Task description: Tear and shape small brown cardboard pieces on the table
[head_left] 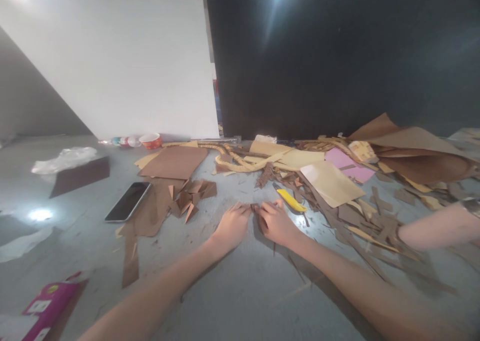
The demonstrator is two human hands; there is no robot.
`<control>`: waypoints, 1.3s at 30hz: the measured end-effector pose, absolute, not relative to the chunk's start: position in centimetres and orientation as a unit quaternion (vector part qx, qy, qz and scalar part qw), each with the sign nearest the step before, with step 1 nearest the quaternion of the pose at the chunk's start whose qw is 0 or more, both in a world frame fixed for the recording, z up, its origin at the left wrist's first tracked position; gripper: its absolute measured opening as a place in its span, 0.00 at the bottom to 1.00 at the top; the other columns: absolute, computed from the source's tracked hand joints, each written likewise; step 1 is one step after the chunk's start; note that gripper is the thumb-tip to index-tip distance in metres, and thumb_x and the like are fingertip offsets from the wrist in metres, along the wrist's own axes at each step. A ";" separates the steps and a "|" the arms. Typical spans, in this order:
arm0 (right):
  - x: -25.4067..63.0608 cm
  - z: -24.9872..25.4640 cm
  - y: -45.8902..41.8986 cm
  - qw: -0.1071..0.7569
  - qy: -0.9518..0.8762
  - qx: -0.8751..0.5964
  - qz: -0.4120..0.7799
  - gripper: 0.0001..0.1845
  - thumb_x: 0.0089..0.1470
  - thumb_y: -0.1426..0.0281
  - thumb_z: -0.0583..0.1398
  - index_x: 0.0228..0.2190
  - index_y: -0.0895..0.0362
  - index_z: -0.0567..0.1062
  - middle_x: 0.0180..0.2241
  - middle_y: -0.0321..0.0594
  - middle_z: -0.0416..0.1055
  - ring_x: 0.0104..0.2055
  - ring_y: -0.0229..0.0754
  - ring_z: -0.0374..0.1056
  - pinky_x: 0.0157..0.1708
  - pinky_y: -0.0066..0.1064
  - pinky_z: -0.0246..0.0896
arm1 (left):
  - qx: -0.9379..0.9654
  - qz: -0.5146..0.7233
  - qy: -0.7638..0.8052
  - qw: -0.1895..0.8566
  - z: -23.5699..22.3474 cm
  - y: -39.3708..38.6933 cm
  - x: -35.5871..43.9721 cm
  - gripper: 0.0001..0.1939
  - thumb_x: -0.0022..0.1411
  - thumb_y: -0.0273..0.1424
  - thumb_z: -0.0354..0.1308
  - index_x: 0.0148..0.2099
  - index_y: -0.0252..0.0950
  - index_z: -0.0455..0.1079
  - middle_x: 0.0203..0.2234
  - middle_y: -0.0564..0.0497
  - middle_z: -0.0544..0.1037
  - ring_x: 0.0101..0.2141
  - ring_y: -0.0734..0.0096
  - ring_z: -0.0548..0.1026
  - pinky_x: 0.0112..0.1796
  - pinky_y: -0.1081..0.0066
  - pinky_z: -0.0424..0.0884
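My left hand (233,226) and my right hand (275,223) meet over the grey table, fingers closed together. Between their fingertips is a small dark brown piece (253,207), mostly covered by the fingers; its exact shape cannot be made out. A yellow utility knife (291,200) lies just beyond my right hand. Left of my hands sits a pile of small folded brown pieces (191,197), some of them pointed, beside a larger brown sheet (150,208).
A phone (128,202) lies at left, with a magenta packet (50,306) nearer. Brown and tan scraps (378,226) cover the right side, where another person's forearm (437,227) reaches in. A paper cup (150,141) and a rolled brown sheet (420,151) stand by the back panels.
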State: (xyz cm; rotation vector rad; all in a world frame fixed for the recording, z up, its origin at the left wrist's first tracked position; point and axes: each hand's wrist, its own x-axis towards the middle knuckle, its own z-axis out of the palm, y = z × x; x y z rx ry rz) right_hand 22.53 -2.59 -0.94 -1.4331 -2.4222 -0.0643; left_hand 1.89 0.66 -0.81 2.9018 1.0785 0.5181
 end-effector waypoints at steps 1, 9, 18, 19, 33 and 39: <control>22.4 -0.9 -2.6 0.154 -0.849 -0.504 -0.023 0.18 0.63 0.78 0.55 0.50 0.60 0.79 0.40 0.47 0.74 0.44 0.48 0.68 0.51 0.43 0.49 | 0.924 0.165 0.345 0.005 -0.8 0.7 1.9 0.23 0.63 0.15 0.52 0.56 0.33 0.76 0.52 0.40 0.81 0.53 0.55 0.78 0.56 0.56 0.77; 21.6 -0.5 -2.8 0.109 -0.852 -0.512 -0.011 0.22 0.59 0.80 0.57 0.55 0.64 0.75 0.45 0.52 0.74 0.48 0.53 0.70 0.52 0.45 0.51 | 0.927 0.158 0.340 -0.003 -0.9 0.8 1.7 0.28 0.56 0.14 0.53 0.57 0.32 0.75 0.55 0.38 0.80 0.56 0.53 0.78 0.60 0.53 0.75; 21.4 -0.4 -2.9 0.114 -0.859 -0.499 -0.023 0.17 0.58 0.80 0.58 0.49 0.62 0.77 0.45 0.52 0.75 0.48 0.54 0.69 0.53 0.46 0.52 | 0.925 0.160 0.346 0.006 -0.7 0.6 1.8 0.27 0.56 0.14 0.51 0.56 0.34 0.73 0.51 0.40 0.80 0.54 0.54 0.77 0.56 0.55 0.76; 21.4 -0.3 -2.9 0.112 -0.860 -0.497 -0.025 0.17 0.58 0.80 0.58 0.48 0.61 0.78 0.45 0.52 0.75 0.48 0.54 0.69 0.53 0.46 0.52 | 0.923 0.156 0.351 0.006 -0.6 0.5 1.8 0.27 0.56 0.13 0.51 0.56 0.34 0.72 0.50 0.40 0.79 0.53 0.54 0.76 0.55 0.56 0.76; 21.3 -0.3 -3.1 0.109 -0.859 -0.499 -0.043 0.20 0.58 0.80 0.59 0.51 0.63 0.77 0.44 0.54 0.76 0.47 0.55 0.69 0.53 0.48 0.51 | 0.915 0.125 0.384 -0.007 0.2 0.3 2.1 0.33 0.57 0.13 0.51 0.63 0.36 0.67 0.59 0.39 0.71 0.57 0.51 0.69 0.54 0.56 0.72; 21.3 -0.4 -3.8 0.112 -0.840 -0.528 -0.060 0.09 0.58 0.78 0.60 0.36 0.61 0.80 0.36 0.52 0.76 0.45 0.55 0.68 0.55 0.50 0.49 | 0.911 0.118 0.394 -0.002 -0.1 0.2 2.1 0.35 0.55 0.12 0.52 0.63 0.36 0.67 0.60 0.39 0.70 0.58 0.48 0.68 0.53 0.53 0.73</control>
